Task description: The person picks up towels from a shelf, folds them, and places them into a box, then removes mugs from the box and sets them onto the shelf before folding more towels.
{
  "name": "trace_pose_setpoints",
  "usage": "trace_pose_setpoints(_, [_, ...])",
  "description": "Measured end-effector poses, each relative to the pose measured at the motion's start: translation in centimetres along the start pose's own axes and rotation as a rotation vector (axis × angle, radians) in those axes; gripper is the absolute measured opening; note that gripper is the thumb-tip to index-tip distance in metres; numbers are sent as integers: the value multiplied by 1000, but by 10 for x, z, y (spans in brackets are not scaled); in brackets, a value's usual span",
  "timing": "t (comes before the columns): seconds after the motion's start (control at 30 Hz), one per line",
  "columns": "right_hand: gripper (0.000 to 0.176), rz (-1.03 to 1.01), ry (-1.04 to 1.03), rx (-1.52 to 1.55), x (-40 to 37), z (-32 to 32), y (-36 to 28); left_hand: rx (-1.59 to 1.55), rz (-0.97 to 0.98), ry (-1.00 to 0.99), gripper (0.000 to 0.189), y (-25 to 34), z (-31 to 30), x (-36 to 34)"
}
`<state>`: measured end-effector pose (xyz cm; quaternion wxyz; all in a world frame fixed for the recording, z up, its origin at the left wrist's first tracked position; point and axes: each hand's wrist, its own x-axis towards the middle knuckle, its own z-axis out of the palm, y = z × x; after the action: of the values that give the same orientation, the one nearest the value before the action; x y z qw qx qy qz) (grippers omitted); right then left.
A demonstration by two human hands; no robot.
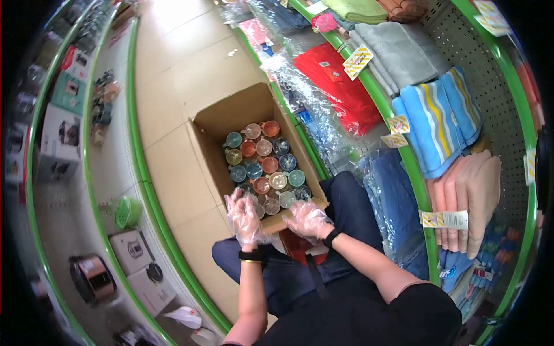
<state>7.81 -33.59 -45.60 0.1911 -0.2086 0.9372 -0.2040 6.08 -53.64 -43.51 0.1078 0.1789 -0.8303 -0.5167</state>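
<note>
An open cardboard box (234,104) stands on the floor before my knees, holding several glass mugs (270,165) in clear, orange, blue, green and yellow tints. My left hand (244,219), in a clear plastic glove, is at the near left corner with its fingers stretched and somewhat apart. At the near right corner is my right hand (308,220), gloved the same way, its fingers extended over the rim beside the closest mugs. Neither hand shows anything held. Exact contact with the box edge is hard to tell, and my hands partly cover the nearest mugs.
On the right, green-edged shelves hold folded blue striped towels (438,121), pink towels (467,202), grey towels (398,55) and a red bagged cloth (340,86). Left shelves carry boxed appliances (60,138), a rice cooker (92,277) and a green basket (127,212). A tiled aisle (167,75) runs between.
</note>
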Motion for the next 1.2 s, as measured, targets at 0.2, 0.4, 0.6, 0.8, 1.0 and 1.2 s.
trace_pose_setpoints(0.2, [44, -115, -77, -171, -22, -14, -10, -564, -158, 153, 31, 36, -24, -66])
trace_pose_setpoints(0.4, [14, -36, 159, -389, -6, 38, -10, -517, -143, 173, 39, 37, -65, -136])
trace_pose_setpoints(0.6, [16, -27, 55, -438, -39, 24, -23, -538, -159, 297, 51, 44, -87, -198])
trace_pose_setpoints(0.8, [19, -4, 64, -383, -69, 45, -35, -620, -144, 233, 52, 47, -84, -228])
trace_pose_setpoints(1.0, [16, 11, 112, -344, -75, 50, -31, -585, -145, 147, 53, 63, -71, -217])
trace_pose_setpoints(1.2, [13, -110, 189, -414, -79, 54, -23, -639, -93, 123, 53, 68, -67, -209])
